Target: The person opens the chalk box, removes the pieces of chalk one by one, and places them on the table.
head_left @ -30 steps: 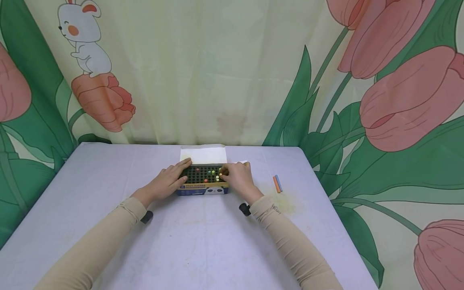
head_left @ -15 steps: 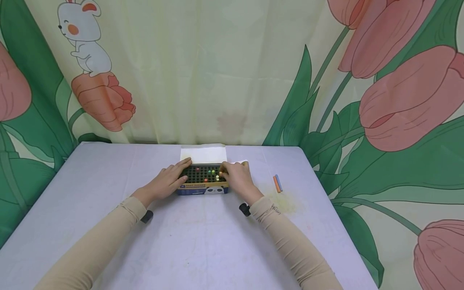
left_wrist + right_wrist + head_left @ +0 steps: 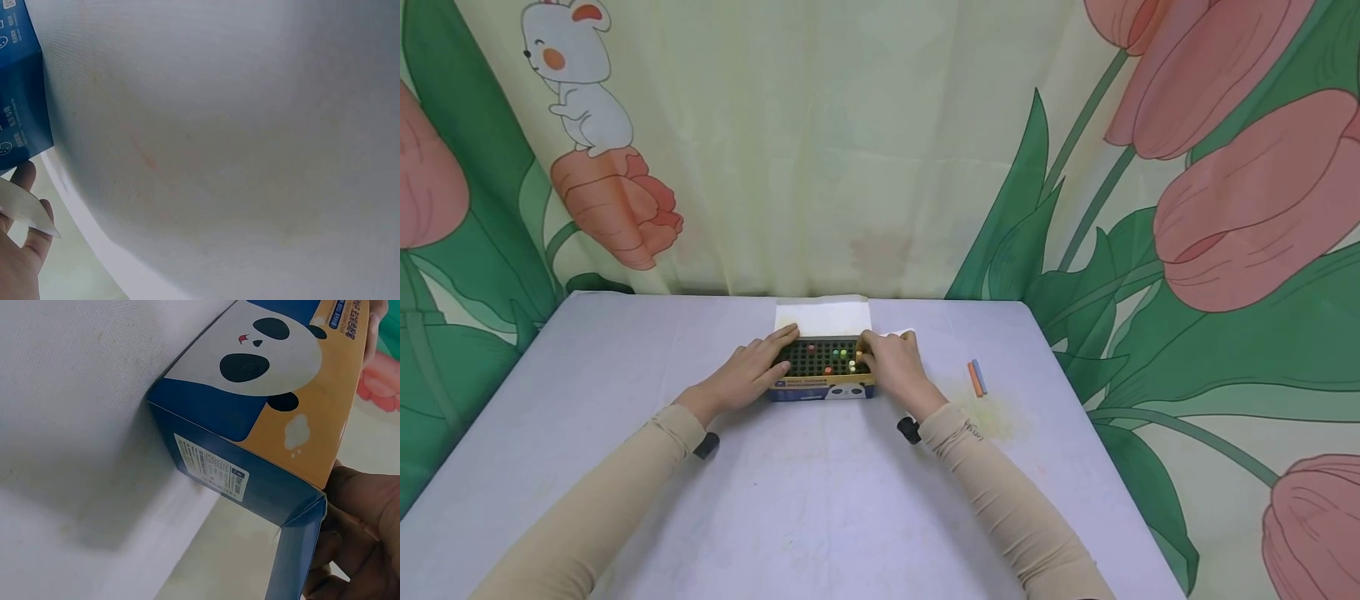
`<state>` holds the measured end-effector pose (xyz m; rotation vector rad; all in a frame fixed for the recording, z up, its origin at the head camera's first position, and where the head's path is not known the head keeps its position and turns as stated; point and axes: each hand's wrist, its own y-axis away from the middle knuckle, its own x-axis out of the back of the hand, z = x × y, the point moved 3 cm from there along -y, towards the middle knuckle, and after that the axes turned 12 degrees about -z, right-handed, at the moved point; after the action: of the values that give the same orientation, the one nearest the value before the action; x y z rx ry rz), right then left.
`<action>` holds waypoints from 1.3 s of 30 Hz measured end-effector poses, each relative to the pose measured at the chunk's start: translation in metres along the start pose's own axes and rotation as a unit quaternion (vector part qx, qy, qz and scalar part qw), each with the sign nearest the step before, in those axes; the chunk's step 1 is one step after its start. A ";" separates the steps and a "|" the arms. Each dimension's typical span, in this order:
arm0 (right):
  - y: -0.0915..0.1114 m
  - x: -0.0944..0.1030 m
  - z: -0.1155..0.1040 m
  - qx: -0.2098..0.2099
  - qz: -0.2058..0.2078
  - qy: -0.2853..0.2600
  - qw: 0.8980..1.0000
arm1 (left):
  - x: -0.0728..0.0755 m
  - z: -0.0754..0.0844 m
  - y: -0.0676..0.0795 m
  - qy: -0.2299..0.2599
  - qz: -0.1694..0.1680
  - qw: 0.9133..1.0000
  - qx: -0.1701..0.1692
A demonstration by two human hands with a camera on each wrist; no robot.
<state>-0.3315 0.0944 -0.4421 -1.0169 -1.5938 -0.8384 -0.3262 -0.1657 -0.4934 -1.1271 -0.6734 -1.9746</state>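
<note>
A blue and yellow chalk box point(image 3: 820, 391) with a panda on its front stands open on the table, filled by a black grid of holes point(image 3: 805, 363). Several coloured chalk sticks poke out of it, among them a red chalk point(image 3: 828, 371) and a green chalk point(image 3: 844, 354). My left hand point(image 3: 747, 371) rests on the box's left end, fingers extended. At the right end, my right hand point(image 3: 893, 365) pinches an orange-yellow chalk point(image 3: 859, 356) at the grid. In the right wrist view, curled fingers point(image 3: 353, 544) are at the box's top corner, the chalk hidden.
The box's white lid point(image 3: 823, 317) is folded back behind it. To the right lie two loose sticks, an orange chalk point(image 3: 975, 380) and a blue chalk point(image 3: 981, 377), on the white tablecloth point(image 3: 820, 500). A printed curtain point(image 3: 820, 167) hangs behind the table.
Both hands keep their places on the box, the right fingers shifting only slightly at the orange-yellow chalk. The head view has shifted a little.
</note>
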 end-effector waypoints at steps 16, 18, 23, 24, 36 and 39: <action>-0.001 0.001 -0.001 -0.001 -0.014 0.005 1.000 | 0.000 0.001 0.001 0.007 0.002 1.000 0.003; -0.001 0.002 -0.001 0.000 -0.015 -0.003 1.000 | 0.000 0.001 0.001 0.004 0.004 1.000 0.000; -0.001 0.003 -0.001 0.003 -0.013 -0.018 1.000 | 0.000 -0.001 -0.001 0.002 0.002 1.000 0.002; -0.001 0.003 -0.002 0.002 -0.013 -0.019 1.000 | 0.000 -0.001 -0.001 0.003 0.001 1.000 0.003; -0.002 0.003 0.000 -0.010 -0.006 -0.029 1.000 | 0.000 -0.001 -0.001 0.000 0.002 1.000 0.003; -0.003 0.003 0.000 -0.012 -0.010 -0.045 0.999 | 0.000 -0.001 -0.001 0.003 0.000 1.000 0.006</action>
<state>-0.3344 0.0936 -0.4395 -1.0705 -1.6760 -0.8369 -0.3276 -0.1656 -0.4939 -1.1139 -0.6802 -1.9707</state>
